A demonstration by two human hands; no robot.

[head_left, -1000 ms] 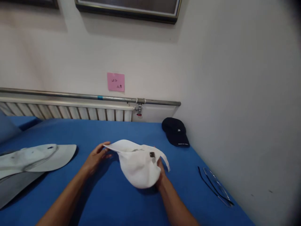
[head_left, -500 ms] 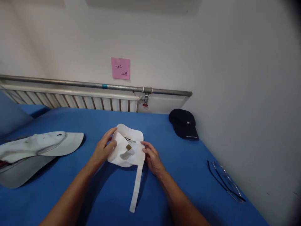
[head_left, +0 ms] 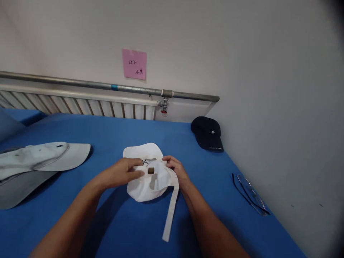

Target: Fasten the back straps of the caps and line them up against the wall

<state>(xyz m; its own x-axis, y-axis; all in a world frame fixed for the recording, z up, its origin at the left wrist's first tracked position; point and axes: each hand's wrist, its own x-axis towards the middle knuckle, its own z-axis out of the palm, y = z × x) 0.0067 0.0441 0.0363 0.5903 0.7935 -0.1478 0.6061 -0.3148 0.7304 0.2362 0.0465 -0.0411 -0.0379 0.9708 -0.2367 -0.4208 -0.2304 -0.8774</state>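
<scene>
Blue surface (head_left: 209, 172), bearing navy cap (head_left: 205, 132). White cap (head_left: 146, 190): held over surface, front-left of navy cap. Left hand (head_left: 118, 174): partly closed, thumb and fingers pinching band beside buckle. Right hand (head_left: 177, 171): fingers bent, pinching right edge. Strap (head_left: 171, 215): loose, best kept untwisted. Buckle (head_left: 151, 171): brown; steady, light pinches advisable around it.

From my camera I see a simple indoor room, perhaps of a home or a dormitory; I cannot tell which. A white radiator (head_left: 104, 107) stands at eleven o'clock, with a metal pipe (head_left: 88, 84) above it, along the plain wall (head_left: 182, 53). A pink handwritten note (head_left: 134, 65) is on this wall before twelve o'clock. Eyeglasses (head_left: 250, 203) lie on the blue surface (head_left: 129, 225) at two o'clock.
</scene>
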